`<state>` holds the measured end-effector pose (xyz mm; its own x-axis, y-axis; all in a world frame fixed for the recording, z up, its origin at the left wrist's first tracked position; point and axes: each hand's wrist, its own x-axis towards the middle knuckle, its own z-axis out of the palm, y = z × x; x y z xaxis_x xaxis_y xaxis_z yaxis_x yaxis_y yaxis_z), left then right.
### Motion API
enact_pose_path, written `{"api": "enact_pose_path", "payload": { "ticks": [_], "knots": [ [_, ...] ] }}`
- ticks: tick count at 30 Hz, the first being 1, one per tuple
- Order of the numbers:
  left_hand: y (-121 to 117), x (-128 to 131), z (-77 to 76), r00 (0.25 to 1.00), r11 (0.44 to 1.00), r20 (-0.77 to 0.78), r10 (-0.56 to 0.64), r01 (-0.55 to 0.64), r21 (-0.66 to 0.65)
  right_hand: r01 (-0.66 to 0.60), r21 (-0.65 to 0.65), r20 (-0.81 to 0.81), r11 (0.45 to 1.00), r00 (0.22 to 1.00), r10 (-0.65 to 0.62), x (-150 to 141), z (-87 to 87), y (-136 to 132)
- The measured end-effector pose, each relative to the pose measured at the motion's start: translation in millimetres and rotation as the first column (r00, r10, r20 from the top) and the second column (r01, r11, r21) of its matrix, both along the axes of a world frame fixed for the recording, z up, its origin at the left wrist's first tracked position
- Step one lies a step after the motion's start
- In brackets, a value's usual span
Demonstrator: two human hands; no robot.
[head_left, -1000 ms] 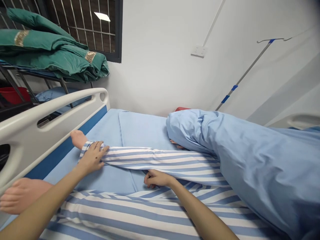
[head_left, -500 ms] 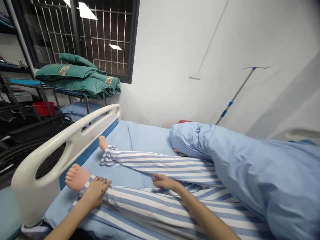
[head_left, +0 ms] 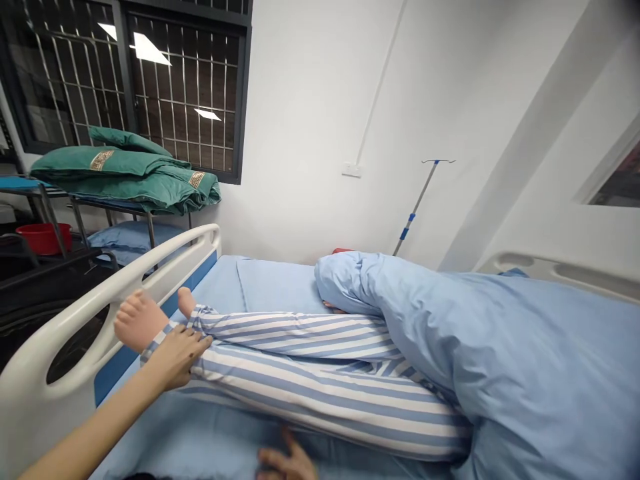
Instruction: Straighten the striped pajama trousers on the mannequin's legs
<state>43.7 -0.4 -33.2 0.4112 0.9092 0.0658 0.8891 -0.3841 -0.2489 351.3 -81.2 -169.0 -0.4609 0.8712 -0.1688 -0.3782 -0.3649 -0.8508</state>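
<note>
A mannequin lies on the hospital bed in blue-and-white striped trousers (head_left: 320, 387), both legs stretched toward the footboard. My left hand (head_left: 175, 357) is closed round the ankle of the nearer leg, just behind its bare foot (head_left: 137, 321), and holds that leg lifted off the sheet. The other foot (head_left: 186, 301) pokes out beyond it. My right hand (head_left: 287, 462) lies flat on the blue sheet (head_left: 280, 283) under the raised leg, fingers spread, partly cut off by the frame's bottom edge. A light blue quilt (head_left: 500, 353) covers the mannequin's upper body.
A white footboard rail (head_left: 100, 300) runs along the left of the bed. Behind it a metal rack (head_left: 75, 207) carries folded green quilts (head_left: 130, 173); a red basin (head_left: 43, 237) sits lower. An IV pole (head_left: 417, 203) stands by the white wall. The headboard (head_left: 565, 277) shows at right.
My left hand went from the far leg's cuff to the near ankle and raised that leg. My right hand came off the trousers and now lies on the sheet beneath. The view pulled back.
</note>
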Motion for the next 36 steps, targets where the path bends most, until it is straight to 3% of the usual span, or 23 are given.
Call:
{"api": "enact_pose_path", "payload": {
  "ticks": [2,4,7,10,13,16,19,23,29,33,36],
  "knots": [
    [2.0,2.7,16.2,1.0,1.0,-0.005,-0.004,0.004,0.018,0.12,-0.077,-0.132,0.99,0.983,-0.129,2.0,-1.1,15.7],
    [3.1,3.0,18.5,1.0,0.999,0.009,0.02,-0.021,0.024,0.198,-0.189,-0.257,0.962,0.935,-0.243,8.4,-2.3,26.8],
    [2.2,-0.5,-0.4,0.996,0.998,0.075,0.054,-0.055,0.019,0.192,-0.264,-0.31,0.945,0.911,-0.271,22.7,-2.7,29.6],
    [-1.2,0.4,-32.9,0.982,0.996,0.165,0.093,-0.094,-0.002,0.213,-0.2,-0.28,0.956,0.923,-0.264,39.8,9.5,23.0],
    [-4.4,17.8,-64.7,0.952,0.99,0.271,0.139,-0.139,-0.018,0.248,-0.059,-0.256,0.967,0.933,-0.255,55.8,42.4,18.6],
    [-4.7,53.5,-87.1,0.901,0.983,0.392,0.183,-0.181,-0.043,0.269,0.055,-0.243,0.962,0.938,-0.248,66.1,86.8,20.0],
    [-2.2,94.7,-99.8,0.85,0.974,0.477,0.224,-0.216,-0.073,0.294,0.107,-0.214,0.95,0.94,-0.266,70.1,124.1,22.6],
    [0.8,130.6,-111.2,0.792,0.955,0.546,0.274,-0.291,-0.057,0.315,0.138,-0.145,0.939,0.944,-0.296,71.4,147.8,22.5],
    [-1.6,130.8,-109.2,0.768,0.968,0.6,0.223,-0.246,-0.046,0.364,0.055,-0.22,0.93,0.913,-0.344,69.6,151.3,21.2],
    [-2.1,107.3,-91.2,0.812,0.981,0.555,0.179,-0.187,-0.043,0.359,-0.029,-0.314,0.933,0.883,-0.349,66.3,145.2,18.5],
    [-1.7,78.9,-68.4,0.855,0.987,0.504,0.118,-0.157,0.036,0.363,-0.085,-0.38,0.928,0.849,-0.366,60.7,135.2,15.5]
  ]
}}
